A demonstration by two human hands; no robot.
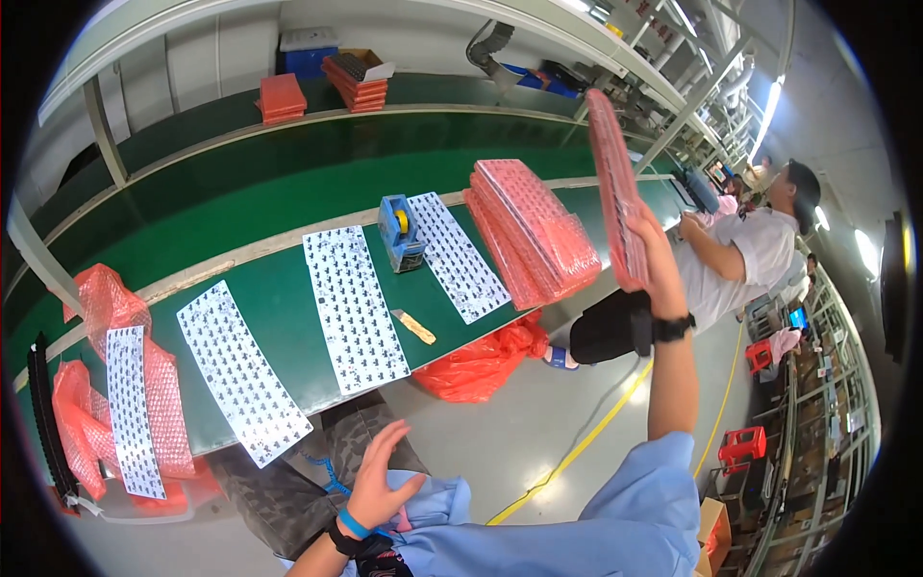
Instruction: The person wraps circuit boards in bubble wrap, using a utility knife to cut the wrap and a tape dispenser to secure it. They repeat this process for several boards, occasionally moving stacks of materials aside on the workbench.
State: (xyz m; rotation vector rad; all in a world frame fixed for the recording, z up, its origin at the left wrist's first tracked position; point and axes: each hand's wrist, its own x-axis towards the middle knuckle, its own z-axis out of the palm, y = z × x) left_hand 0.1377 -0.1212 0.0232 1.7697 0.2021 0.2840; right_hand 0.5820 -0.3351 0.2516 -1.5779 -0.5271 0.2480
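My right hand [659, 262] is raised at the right, gripping a flat pack in pink bubble wrap [613, 178] by its lower end; the pack stands nearly upright. Beside it on the green bench lies a stack of similar pink bubble-wrapped packs [534, 231]. Low in the middle, my left hand [383, 478] is held over my lap with fingers apart and nothing in it. On the bench lie several white keyboard plates with rows of dark cutouts, among them a left one [240, 370], a middle one [354, 313] and one near the stack [460, 258].
A blue tape dispenser [401, 236] and a yellow-handled cutter [415, 327] sit between plates. Loose pink bubble wrap [163, 404] covers the left end. A red plastic bag [481, 365] hangs below the edge. Red stacks [282, 98] rest beyond the belt. A co-worker [740, 260] stands right.
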